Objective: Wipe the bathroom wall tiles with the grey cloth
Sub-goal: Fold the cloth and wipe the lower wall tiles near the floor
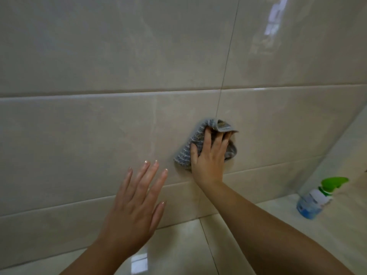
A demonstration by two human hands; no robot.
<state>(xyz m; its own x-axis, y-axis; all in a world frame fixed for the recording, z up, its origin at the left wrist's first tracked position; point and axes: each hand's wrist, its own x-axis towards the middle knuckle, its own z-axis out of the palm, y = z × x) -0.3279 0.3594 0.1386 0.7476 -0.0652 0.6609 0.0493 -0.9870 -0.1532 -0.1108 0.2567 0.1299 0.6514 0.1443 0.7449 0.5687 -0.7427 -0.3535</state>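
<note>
Glossy beige wall tiles (99, 126) fill most of the head view, with dark grout lines between them. A bunched grey cloth (189, 144) with pale stripes lies against the wall just right of centre. My right hand (209, 155) presses it flat to the tile, fingers spread over it and the thumb on its left part. My left hand (137, 207) is held up lower left of the cloth, fingers straight and spread, holding nothing; whether its fingertips touch the wall I cannot tell.
A spray bottle (315, 199) with a green trigger head and blue liquid stands on the shiny tiled floor (178, 251) at the right, near the corner where a side wall (345, 147) meets the wiped wall.
</note>
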